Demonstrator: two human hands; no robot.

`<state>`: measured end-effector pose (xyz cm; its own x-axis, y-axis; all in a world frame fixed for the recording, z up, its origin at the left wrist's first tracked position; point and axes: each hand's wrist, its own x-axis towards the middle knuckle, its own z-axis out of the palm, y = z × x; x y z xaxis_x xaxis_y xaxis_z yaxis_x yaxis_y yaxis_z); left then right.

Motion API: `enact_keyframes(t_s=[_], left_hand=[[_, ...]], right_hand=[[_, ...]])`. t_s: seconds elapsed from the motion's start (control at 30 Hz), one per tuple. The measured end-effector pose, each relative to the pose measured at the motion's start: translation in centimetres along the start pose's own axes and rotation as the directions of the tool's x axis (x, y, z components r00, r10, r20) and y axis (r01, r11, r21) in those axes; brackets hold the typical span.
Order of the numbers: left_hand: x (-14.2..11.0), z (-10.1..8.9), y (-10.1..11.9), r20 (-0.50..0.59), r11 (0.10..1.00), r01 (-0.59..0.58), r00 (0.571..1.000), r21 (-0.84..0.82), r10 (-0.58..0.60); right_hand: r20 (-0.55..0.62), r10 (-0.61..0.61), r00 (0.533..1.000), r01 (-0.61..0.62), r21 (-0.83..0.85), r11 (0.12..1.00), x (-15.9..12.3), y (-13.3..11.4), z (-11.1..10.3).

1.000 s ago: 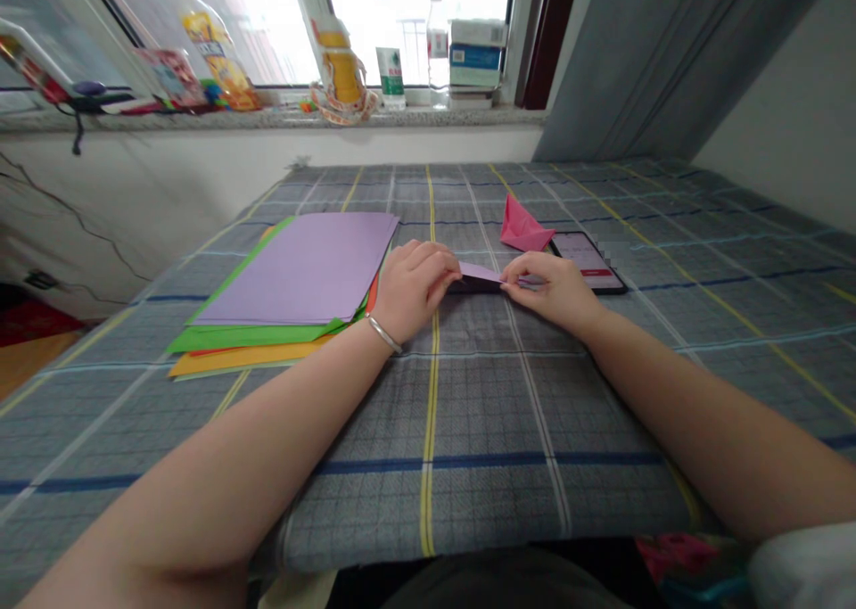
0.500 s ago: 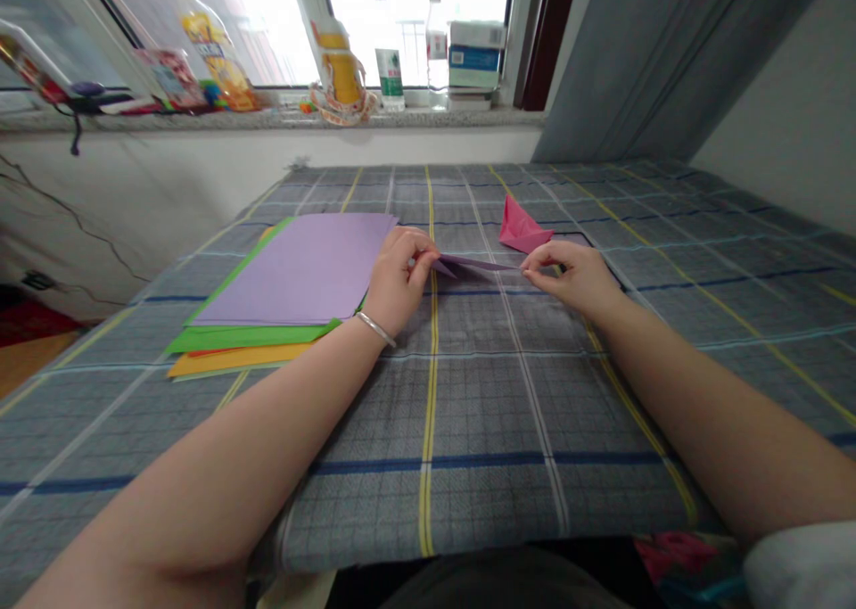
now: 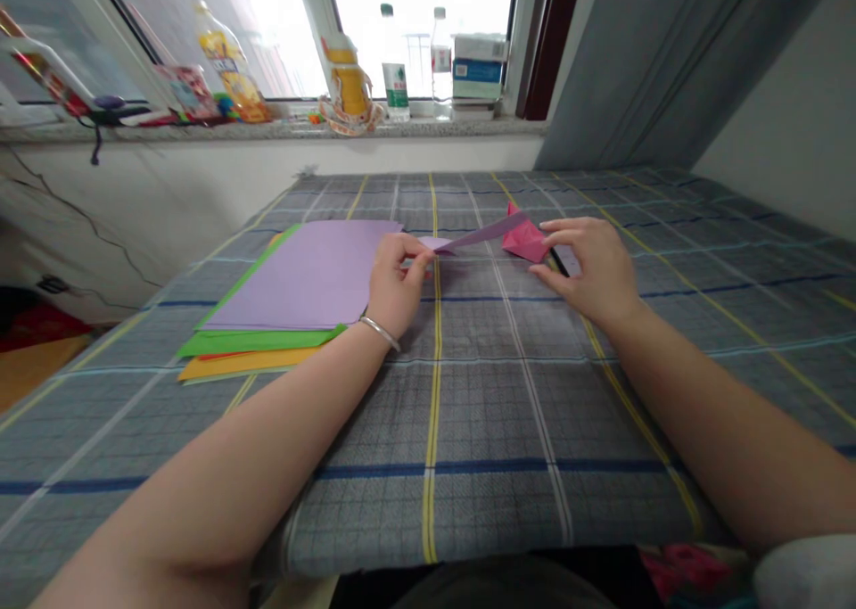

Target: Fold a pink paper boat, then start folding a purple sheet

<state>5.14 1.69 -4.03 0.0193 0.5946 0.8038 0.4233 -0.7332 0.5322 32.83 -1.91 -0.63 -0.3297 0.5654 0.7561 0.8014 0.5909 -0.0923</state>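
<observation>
My left hand (image 3: 399, 279) pinches the near end of a narrow, folded piece of purple paper (image 3: 478, 234) between thumb and fingertips. The paper's free end tilts up to the right, with a lighter flap lying behind my fingers. Thumb and fingers of my right hand (image 3: 588, 266) are spread apart with nothing between them, just right of the paper's tip. A pink folded paper shape (image 3: 523, 237) sits on the cloth behind the right fingertips. Beneath that hand lies a flat dark-edged object (image 3: 565, 259), mostly hidden.
Left of my left hand is a stack of coloured paper (image 3: 300, 275), purple on top, green and orange below. A grey checked cloth (image 3: 374, 431) covers the table. Bottles (image 3: 440, 65), a yellow cup (image 3: 348, 78) and boxes (image 3: 478, 69) stand on the windowsill.
My right hand has let go of the purple paper and its fingers have spread. The paper's right end has risen. My left hand keeps its pinch, and the view has tilted slightly upward.
</observation>
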Motion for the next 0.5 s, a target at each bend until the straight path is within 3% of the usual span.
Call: enact_keyframes(t_s=[0.07, 0.2, 0.33, 0.5], left_hand=[[-0.5, 0.5, 1.2, 0.073, 0.999, -0.035, 0.997, -0.01, 0.036], [-1.5, 1.4, 3.7, 0.169, 0.992, -0.119, 0.978, -0.027, 0.122], [-1.6, 1.4, 4.4, 0.261, 0.97, -0.244, 0.935, -0.02, 0.241], [-1.5, 1.0, 4.1, 0.363, 0.941, -0.338, 0.879, 0.022, 0.308]], right_hand=[[-0.027, -0.035, 0.999, 0.034, -0.036, 0.999, 0.2, -1.8, 0.3], [0.077, -0.11, 0.991, 0.117, -0.101, 0.988, 0.1, -4.7, 1.7], [0.094, -0.107, 0.99, 0.121, -0.157, 0.98, -0.3, -4.9, 2.7], [0.121, -0.136, 0.983, 0.155, -0.168, 0.973, -0.3, -4.4, 2.6]])
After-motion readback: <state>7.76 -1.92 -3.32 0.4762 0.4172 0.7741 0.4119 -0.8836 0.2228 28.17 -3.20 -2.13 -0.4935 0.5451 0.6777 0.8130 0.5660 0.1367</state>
